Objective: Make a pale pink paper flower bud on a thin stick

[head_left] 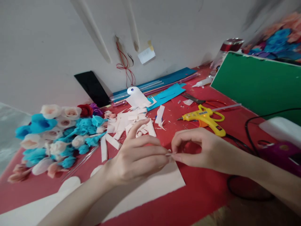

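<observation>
My left hand (135,158) and my right hand (197,147) meet above the red table. Both are closed in a pinch on a small whitish strip (169,154), mostly hidden by the fingertips; its kind is not clear. The left index finger is raised away from the others. Beneath the hands lies a large pale pink paper sheet (150,194). Just beyond my left hand is a pile of pale pink paper strips (124,121), some with fringed ends. A yellow glue gun (203,117) with a glue stick in its back lies beyond my right hand.
Blue, cream, red and purple paper flowers (63,133) fill the left side. Red-handled scissors or pliers (199,99), blue paper (166,94) and a white tube (203,82) lie farther back. A green board (258,84) and black cable (249,135) are at right. A black phone-like slab (92,88) leans on the wall.
</observation>
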`<state>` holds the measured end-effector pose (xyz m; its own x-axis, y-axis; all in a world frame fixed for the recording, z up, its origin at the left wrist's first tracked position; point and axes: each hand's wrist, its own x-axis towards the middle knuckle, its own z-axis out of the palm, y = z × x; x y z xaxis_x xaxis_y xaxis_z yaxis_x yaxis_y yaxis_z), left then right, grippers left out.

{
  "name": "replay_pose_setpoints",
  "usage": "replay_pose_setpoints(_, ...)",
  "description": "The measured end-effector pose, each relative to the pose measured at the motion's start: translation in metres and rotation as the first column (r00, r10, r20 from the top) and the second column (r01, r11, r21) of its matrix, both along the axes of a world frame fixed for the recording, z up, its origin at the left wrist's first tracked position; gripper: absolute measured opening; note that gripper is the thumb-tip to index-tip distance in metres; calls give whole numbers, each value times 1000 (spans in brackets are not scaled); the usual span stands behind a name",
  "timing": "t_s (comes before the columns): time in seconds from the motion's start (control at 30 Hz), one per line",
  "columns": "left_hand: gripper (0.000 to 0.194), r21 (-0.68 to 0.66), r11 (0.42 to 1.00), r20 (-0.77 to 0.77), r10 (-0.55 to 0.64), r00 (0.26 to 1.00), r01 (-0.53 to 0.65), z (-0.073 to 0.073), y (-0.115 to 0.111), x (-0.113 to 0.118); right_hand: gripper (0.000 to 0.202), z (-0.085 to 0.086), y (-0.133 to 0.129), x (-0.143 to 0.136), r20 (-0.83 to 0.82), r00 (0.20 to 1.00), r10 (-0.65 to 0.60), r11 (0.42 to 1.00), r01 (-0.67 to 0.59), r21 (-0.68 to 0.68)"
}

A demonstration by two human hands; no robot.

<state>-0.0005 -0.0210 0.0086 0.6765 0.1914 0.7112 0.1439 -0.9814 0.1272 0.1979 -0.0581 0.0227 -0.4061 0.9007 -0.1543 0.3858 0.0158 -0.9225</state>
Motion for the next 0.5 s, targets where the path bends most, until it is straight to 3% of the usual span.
replay_pose_setpoints(0.1, 7, 1, 1000, -1, -5, 1000, 5, -1, 1, 0, 12, 2, -1, 0, 61, 998, 17, 998, -21, 64)
replay_pose_setpoints(0.2, 8, 12, 1000, -17, 11, 1000, -10, 0, 3, -1, 10, 4, 2, 10, 279, 955, -98, 955, 11, 298)
replay_pose_setpoints(0.3, 7, 48, 999, -37, 21, 999, -19, 2, 4, -3, 12, -1, 11, 36, 447, 816, -368, 880, 150, 452)
replay_pose_setpoints(0.37, 6, 70, 997, -29, 17, 999, -15, 4, 4, -4, 17, -13, 18, 60, 569, 646, -509, 844, 243, 479)
replay_pose_setpoints(0.43, 6, 83, 996, -27, 18, 999, -16, 4, 5, -5, 23, -31, 24, 83, 678, 487, -550, 835, 305, 458)
replay_pose_setpoints(0.5, 7, 88, 996, -40, 31, 999, -27, 4, 6, -6, 26, -51, 27, 100, 732, 442, -518, 854, 322, 409)
